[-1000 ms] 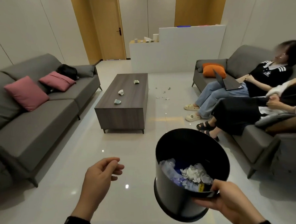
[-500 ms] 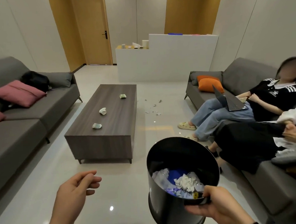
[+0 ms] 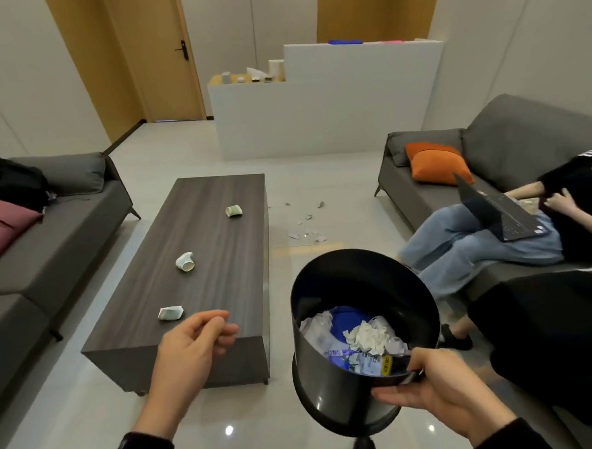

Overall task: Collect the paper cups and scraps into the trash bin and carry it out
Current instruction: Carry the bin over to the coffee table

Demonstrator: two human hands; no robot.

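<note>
My right hand [image 3: 433,394] grips the near rim of a black round trash bin [image 3: 334,383], held tilted above the floor, with crumpled paper and plastic inside. My left hand [image 3: 188,357] hovers empty with loosely curled fingers over the near end of the dark wood coffee table [image 3: 221,262]. Three crushed paper cups lie on the table: a near one [image 3: 170,312] just beyond my left fingers, a middle one [image 3: 185,261] and a far one [image 3: 234,210]. Paper scraps [image 3: 307,229] are scattered on the floor right of the table.
A grey sofa [image 3: 32,265] with a pink cushion stands on the left. On the right, two people sit on another grey sofa [image 3: 433,189], legs stretched toward the bin, one with a laptop [image 3: 493,212]. A white counter [image 3: 326,113] and a wooden door [image 3: 162,56] are at the back.
I have walked closer to the coffee table. My left hand has moved forward and up toward the near cup. The bin stays in my right hand.
</note>
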